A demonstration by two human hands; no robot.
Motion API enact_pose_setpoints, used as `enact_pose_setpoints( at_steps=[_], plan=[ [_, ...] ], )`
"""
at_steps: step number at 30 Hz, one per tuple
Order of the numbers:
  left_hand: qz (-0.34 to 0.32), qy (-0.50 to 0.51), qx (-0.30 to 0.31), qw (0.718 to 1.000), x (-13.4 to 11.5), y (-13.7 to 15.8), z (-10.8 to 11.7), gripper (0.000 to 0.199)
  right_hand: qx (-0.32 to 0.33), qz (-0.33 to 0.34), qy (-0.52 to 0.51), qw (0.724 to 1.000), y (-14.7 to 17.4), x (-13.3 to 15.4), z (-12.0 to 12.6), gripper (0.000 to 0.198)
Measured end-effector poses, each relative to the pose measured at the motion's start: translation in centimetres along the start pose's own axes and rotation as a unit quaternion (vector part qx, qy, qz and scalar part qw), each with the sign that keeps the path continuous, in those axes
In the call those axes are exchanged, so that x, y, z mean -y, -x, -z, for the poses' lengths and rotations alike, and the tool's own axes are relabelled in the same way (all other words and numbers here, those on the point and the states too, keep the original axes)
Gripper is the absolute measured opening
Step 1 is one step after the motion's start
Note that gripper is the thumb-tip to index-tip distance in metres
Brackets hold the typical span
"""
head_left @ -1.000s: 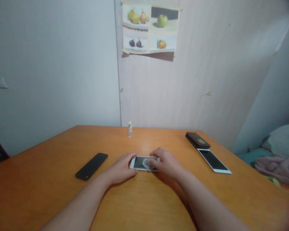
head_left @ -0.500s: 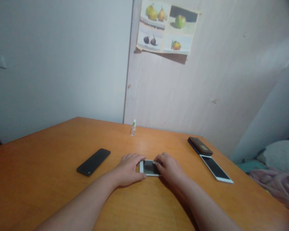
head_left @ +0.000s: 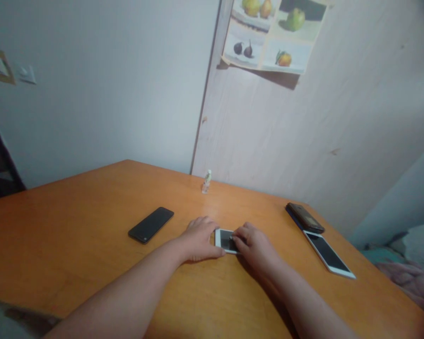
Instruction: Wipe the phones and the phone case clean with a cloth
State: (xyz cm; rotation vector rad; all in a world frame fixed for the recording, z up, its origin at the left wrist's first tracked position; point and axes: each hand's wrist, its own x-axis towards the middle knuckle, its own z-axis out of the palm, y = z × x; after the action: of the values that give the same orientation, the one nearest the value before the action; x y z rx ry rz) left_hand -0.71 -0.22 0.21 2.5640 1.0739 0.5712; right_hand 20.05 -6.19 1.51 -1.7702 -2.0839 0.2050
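A white-framed smartphone (head_left: 225,240) with a dark screen lies flat and sideways on the orange-brown table (head_left: 205,301). My left hand (head_left: 199,239) holds its left end, thumb at the near edge and fingers at the far edge. Over the right part of the screen is my right hand (head_left: 256,246), its fingers pinched together and touching the glass. A small pale bit shows at those fingertips, too small to name. The right hand hides the phone's right end.
Left of my hands lies a black smartphone (head_left: 151,225). A small clear bottle (head_left: 206,182) stands near the far edge. On the right are a brown phone case (head_left: 305,218) and a larger white device (head_left: 329,254) with a dark screen. Fruit pictures (head_left: 273,37) hang on the wall.
The whole view has tilted and shifted, so things sit farther right. My right fingertips are slightly farther left on the screen. The left hand keeps its hold on the smartphone.
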Motion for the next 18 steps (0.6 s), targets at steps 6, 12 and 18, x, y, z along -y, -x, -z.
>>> enact_pose_setpoints(
  at_steps=[6, 12, 18],
  plan=[
    [0.008, 0.006, 0.003, 1.000, -0.1, 0.0, 0.0, 0.054, 0.020, 0.011, -0.002, 1.000, 0.0, 0.5, -0.2, 0.017],
    [0.014, 0.009, 0.004, 1.000, -0.1, -0.1, -0.1, 0.056, -0.001, -0.018, 0.015, 1.000, -0.1, -0.2, -0.4, 0.015],
    [0.010, 0.009, 0.003, 1.000, -0.1, -0.1, -0.2, 0.056, 0.003, -0.014, -0.005, 1.000, -1.4, 0.8, -1.1, 0.020]
  ],
)
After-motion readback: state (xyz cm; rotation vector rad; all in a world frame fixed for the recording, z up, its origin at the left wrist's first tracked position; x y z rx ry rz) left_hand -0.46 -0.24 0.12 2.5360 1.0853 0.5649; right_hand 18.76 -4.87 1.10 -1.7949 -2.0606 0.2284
